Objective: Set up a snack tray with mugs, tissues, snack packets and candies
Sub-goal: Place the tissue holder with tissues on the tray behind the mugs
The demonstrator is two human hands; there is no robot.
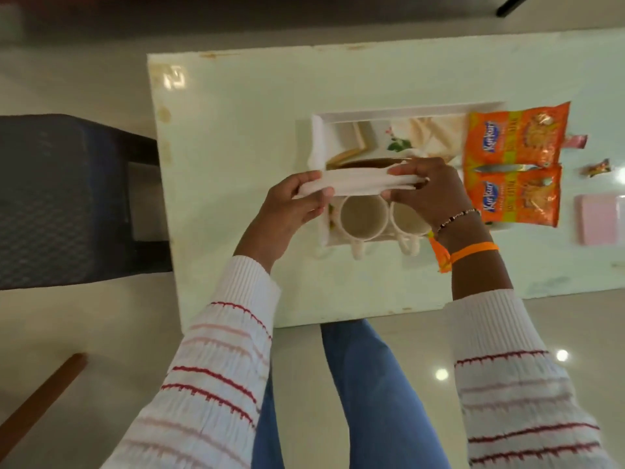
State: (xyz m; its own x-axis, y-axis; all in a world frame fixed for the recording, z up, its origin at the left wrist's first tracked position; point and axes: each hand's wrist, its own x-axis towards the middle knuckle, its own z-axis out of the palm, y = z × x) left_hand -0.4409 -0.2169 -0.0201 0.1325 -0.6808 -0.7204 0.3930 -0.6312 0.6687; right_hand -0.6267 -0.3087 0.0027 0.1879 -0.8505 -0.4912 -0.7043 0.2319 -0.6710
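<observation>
From the head camera, both hands were up over the tray (399, 114): the left hand (293, 205) and right hand (426, 188) each had a grip pinching one end of a folded white tissue (355, 184), stretched flat between them, just above two empty mugs (363, 216) standing side by side in the tray's near edge. Two orange snack packets (517, 164) lay over the tray's right end on the table (243, 137), with wrapped candies (597, 168) beyond them.
</observation>
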